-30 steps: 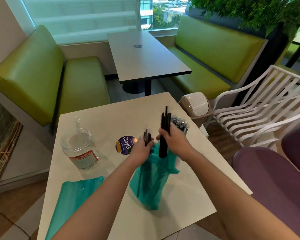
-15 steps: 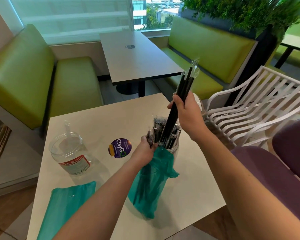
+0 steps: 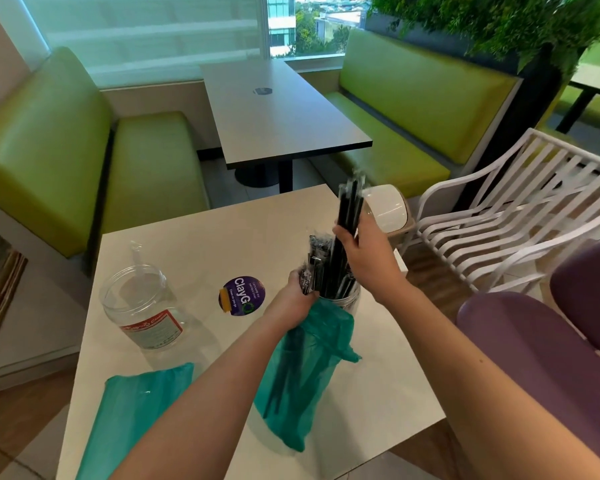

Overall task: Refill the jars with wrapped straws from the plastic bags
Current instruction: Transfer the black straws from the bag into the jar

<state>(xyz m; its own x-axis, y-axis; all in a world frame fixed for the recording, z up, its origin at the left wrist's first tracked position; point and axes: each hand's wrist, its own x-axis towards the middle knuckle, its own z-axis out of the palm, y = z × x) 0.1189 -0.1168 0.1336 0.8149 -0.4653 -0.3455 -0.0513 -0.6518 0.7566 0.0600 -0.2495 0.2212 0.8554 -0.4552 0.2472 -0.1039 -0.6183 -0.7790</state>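
My right hand (image 3: 369,258) grips a bundle of black wrapped straws (image 3: 350,206), their lower ends inside a clear jar (image 3: 352,299) that holds several more straws. My left hand (image 3: 293,299) clutches the gathered mouth of a teal plastic bag (image 3: 302,375), with straw ends poking up by its fingers. Dark straws show through the bag. A second clear jar (image 3: 142,306) with a red label stands to the left; it holds one clear-wrapped straw. A second teal bag (image 3: 132,414) lies flat at the table's near left.
A round purple sticker (image 3: 242,295) sits on the white table (image 3: 187,244). A small bin with a white lid (image 3: 388,209) stands past the far right corner. A white slatted chair (image 3: 516,216) and purple chairs (image 3: 541,344) are at right; green benches and a dark table lie beyond.
My right hand pulled the straw bundle up out of the teal bag, swung it over the jar, and has now lowered its ends into the jar. The left hand kept holding the bag.
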